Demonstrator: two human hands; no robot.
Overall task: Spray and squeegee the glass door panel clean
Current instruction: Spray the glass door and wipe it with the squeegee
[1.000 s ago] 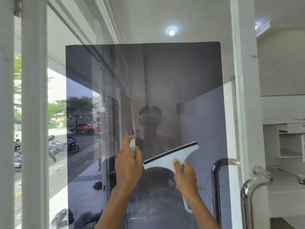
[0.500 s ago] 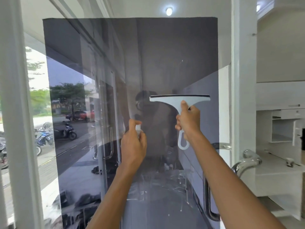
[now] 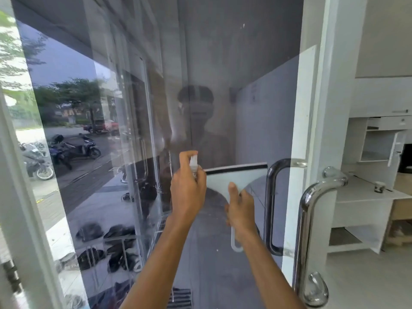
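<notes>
The glass door panel [image 3: 223, 85] spreads left of the chrome door handle [image 3: 304, 219]. Well left of that handle, the left hand [image 3: 188, 192] curls round a small spray bottle [image 3: 193, 162], forefinger on its top. Nearer the handle, the squeegee [image 3: 225, 177], gripped by the right hand [image 3: 240, 210], has dropped from higher on the glass to about the handle's top. That suggests a downward stroke with both hands busy and the lower glass left to do.

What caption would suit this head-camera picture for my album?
Right hand holds a white squeegee to the tinted glass door panel; left hand grips a small spray bottle beside it.
</notes>
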